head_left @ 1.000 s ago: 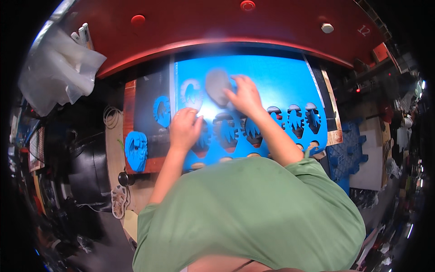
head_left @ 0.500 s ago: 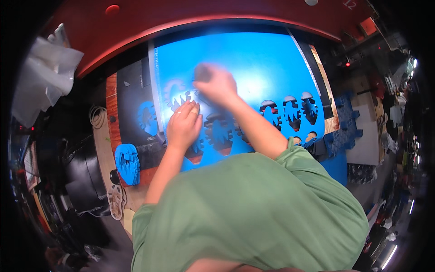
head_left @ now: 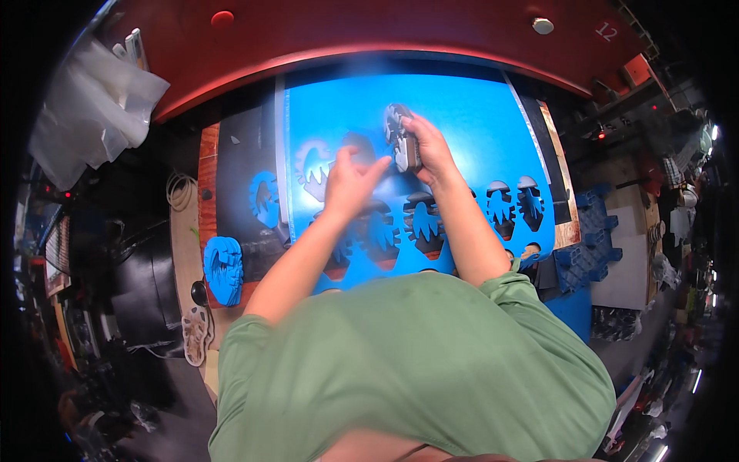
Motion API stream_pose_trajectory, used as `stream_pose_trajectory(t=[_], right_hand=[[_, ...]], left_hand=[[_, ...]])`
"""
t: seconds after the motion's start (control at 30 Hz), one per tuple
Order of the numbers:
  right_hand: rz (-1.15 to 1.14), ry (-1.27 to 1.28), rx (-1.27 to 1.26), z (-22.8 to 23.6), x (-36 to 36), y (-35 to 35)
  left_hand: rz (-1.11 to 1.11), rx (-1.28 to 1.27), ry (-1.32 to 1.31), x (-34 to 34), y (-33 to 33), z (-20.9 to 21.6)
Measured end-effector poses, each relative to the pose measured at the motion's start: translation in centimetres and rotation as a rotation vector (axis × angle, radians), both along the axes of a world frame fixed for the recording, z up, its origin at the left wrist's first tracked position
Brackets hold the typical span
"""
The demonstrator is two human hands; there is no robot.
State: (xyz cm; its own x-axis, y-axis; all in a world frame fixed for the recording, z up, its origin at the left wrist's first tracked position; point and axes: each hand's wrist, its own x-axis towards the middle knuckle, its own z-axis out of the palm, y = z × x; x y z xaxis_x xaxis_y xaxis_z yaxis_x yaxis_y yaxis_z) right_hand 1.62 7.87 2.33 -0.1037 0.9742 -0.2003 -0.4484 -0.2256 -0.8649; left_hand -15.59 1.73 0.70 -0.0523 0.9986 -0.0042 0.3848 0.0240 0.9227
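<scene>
A dark metal cutting die (head_left: 399,137), toothed and shaped like a shoe sole, is tilted up above the blue sheet (head_left: 462,100). My right hand (head_left: 433,152) grips it along its right side. Just to its left, my left hand (head_left: 348,185) hovers over the sheet with fingers apart and somewhat blurred, holding nothing. Toothed cut-outs run along the sheet's near edge, some partly hidden by my arms. A loose blue toothed piece (head_left: 264,199) lies on the black surface left of the sheet.
A red machine beam (head_left: 369,38) spans the far side. At the table's left corner stands a stack of blue cut pieces (head_left: 223,269). Clear plastic (head_left: 100,108) hangs at the upper left. Blue interlocking scrap (head_left: 586,239) lies right of the table.
My right hand has moved right and turned the die up off the sheet. My left hand has lifted from the sheet and shifted right towards it.
</scene>
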Motion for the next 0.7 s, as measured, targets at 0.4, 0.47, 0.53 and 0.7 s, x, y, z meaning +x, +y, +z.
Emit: stream_pose_trajectory(t=[0.4, 0.47, 0.53, 0.7], right_hand=[[-0.199, -0.013, 0.052, 3.4, 4.5, 1.4], [-0.175, -0.075, 0.103, 3.8, 5.6, 1.9], [-0.181, -0.166, 0.148, 3.6, 5.8, 1.9], [-0.18, -0.775, 0.272, 1.5, 2.7, 0.7]], left_hand=[[0.325, -0.013, -0.455, -15.0, -0.9, 1.1], [0.41, -0.263, -0.456, -15.7, -2.6, -0.4], [0.412, -0.4, -0.284, -15.5, -4.4, -1.5], [0.52, -0.045, 0.527, -13.8, -7.5, -1.3]])
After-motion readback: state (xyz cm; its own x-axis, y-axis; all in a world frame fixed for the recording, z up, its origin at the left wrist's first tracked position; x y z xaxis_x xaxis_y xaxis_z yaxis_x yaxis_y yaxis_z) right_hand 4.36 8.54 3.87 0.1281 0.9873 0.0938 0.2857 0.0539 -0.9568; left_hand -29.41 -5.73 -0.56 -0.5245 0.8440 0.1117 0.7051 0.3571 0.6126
